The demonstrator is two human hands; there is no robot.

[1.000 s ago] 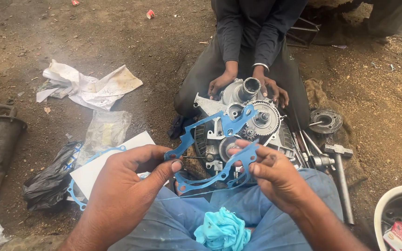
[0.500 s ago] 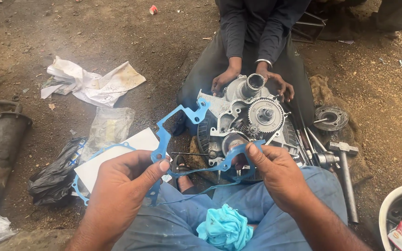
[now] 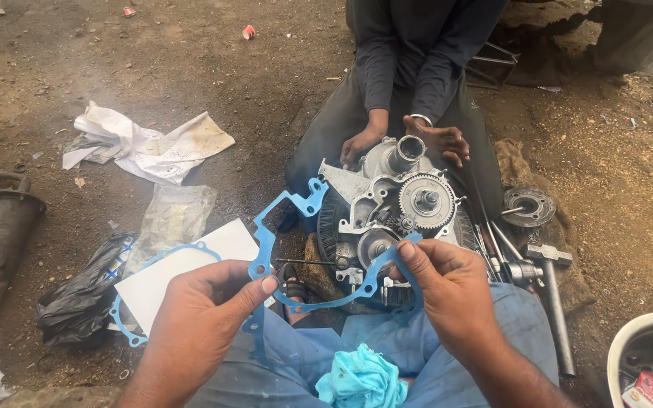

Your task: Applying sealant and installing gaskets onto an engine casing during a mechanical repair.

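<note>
Gasket [image 3: 290, 227], a thin blue sheet cut into an open, irregular outline with small bolt-hole lugs, hangs in the air between both hands above the person's lap. The left hand [image 3: 198, 317] pinches its left edge between thumb and forefinger, the other fingers curled loosely; the right hand [image 3: 451, 291] nips the right edge the same way, fingertips closed on the flimsy strip. Just beyond the gasket, on the dirt ground, stands a cast grey metal engine case [image 3: 387, 208] with ribbed walls, a toothed steel gear [image 3: 426, 200] and a round tube opening on top. A second person sits behind it in dark sleeves, both of that person's hands [image 3: 402, 143] resting on the casting's far side.

A crumpled turquoise rag [image 3: 360, 378] lies on the blue trousers. Toward the left edge of the ground sit a white card [image 3: 183, 276] with another blue gasket [image 3: 126, 325] partly under it, a wrinkled black plastic bag [image 3: 81, 298], a clear bag and crushed stained paper [image 3: 149, 143]. A steel hammer [image 3: 549, 295] lies to the right of the case.
</note>
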